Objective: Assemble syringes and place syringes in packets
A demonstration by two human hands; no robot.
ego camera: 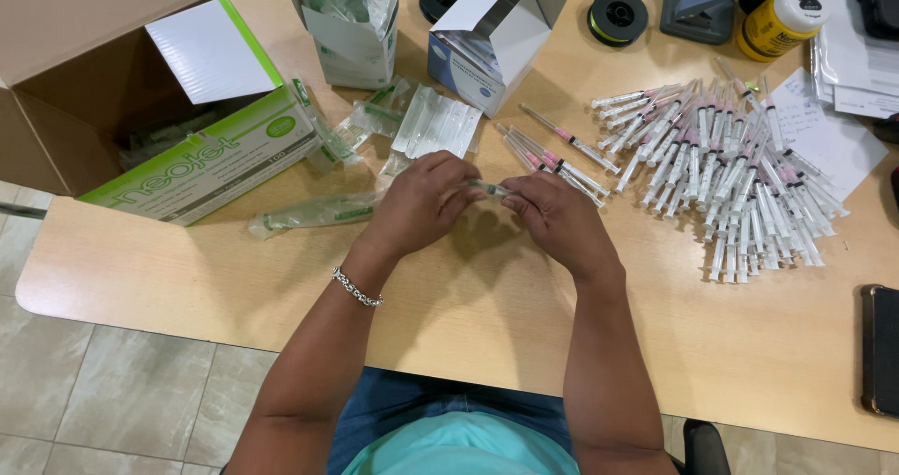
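Left hand [426, 199] and right hand [552, 215] meeting — fingers pinching syringe [487, 188]

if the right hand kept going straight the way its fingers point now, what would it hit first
The right hand points left, toward the left hand, with a small syringe pinched between them. It would probably meet that syringe and the left hand's fingers first; they are almost touching already, though depth is hard to judge.
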